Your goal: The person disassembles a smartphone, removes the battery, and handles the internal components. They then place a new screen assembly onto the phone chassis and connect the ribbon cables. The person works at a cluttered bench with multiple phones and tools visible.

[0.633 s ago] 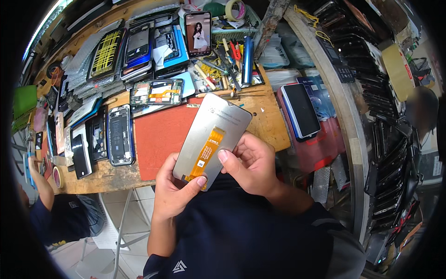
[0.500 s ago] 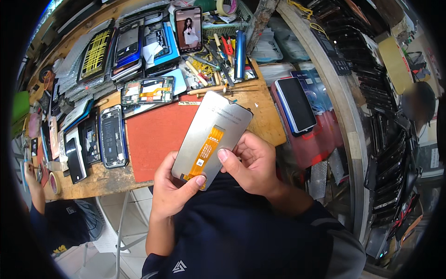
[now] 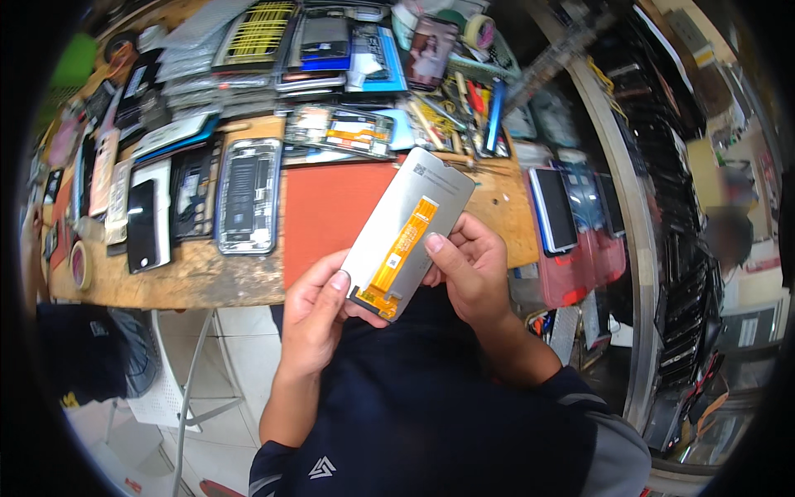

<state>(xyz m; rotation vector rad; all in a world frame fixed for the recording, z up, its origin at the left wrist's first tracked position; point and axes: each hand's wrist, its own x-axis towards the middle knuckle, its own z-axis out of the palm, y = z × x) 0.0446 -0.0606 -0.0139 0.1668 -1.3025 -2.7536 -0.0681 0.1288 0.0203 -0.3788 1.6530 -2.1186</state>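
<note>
Between both my hands is a phone screen point(image 3: 439, 186), its silver-grey back turned up toward me. An orange flex cable point(image 3: 402, 247) runs along the middle of that back to a dark connector strip at the lower end. My left hand point(image 3: 319, 302) grips the lower left corner, thumb on the edge and fingers beneath. At the right edge, my right hand point(image 3: 470, 269) pinches the panel with its thumb on top beside the cable. The screen is tilted above the near edge of a red work mat point(image 3: 323, 207). Its front face is hidden.
On the wooden bench point(image 3: 248, 282) lie an opened phone point(image 3: 248, 196), a circuit board assembly point(image 3: 339, 128) and a roll of tape point(image 3: 81, 265). Hand tools point(image 3: 455, 112) crowd the back. Phones lie on a red case point(image 3: 571, 277) at right. Stacked phone parts line the far side.
The view has shifted left, so the bench appears farther right. My left thumb has moved off the cable's lower end to the screen's left edge, uncovering the connector. Both hands still hold the screen.
</note>
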